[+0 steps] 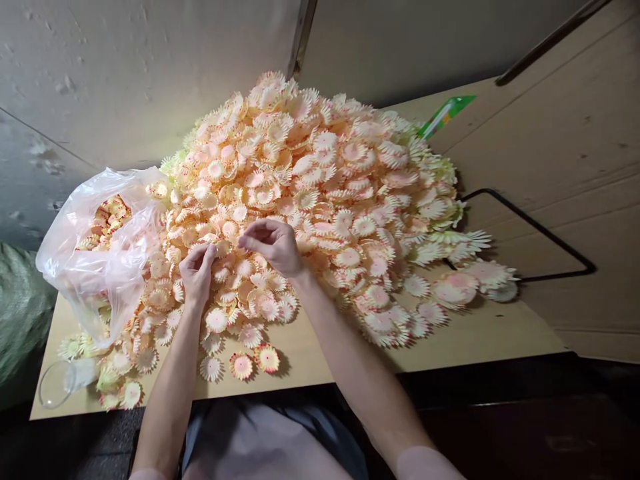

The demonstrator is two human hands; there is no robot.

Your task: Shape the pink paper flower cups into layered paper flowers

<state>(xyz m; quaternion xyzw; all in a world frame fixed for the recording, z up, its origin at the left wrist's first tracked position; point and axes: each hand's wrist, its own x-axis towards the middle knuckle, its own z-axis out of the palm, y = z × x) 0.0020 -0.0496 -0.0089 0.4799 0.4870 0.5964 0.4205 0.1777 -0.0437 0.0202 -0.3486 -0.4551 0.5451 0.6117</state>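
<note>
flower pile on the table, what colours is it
The flower pile is mostly cream and pale pink, greenish in places; best seen in the head view.

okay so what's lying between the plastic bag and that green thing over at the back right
In the head view, a large heap of pale, pink-tinged flower pieces fills the stretch between the plastic bag and the green thing.

Pale pink-and-cream artificial flower heads (pixel 320 193) with fringed, often red-tipped edges lie overlapping in a tall mound across the desk (pixel 450 347), several flat on its near side
</note>
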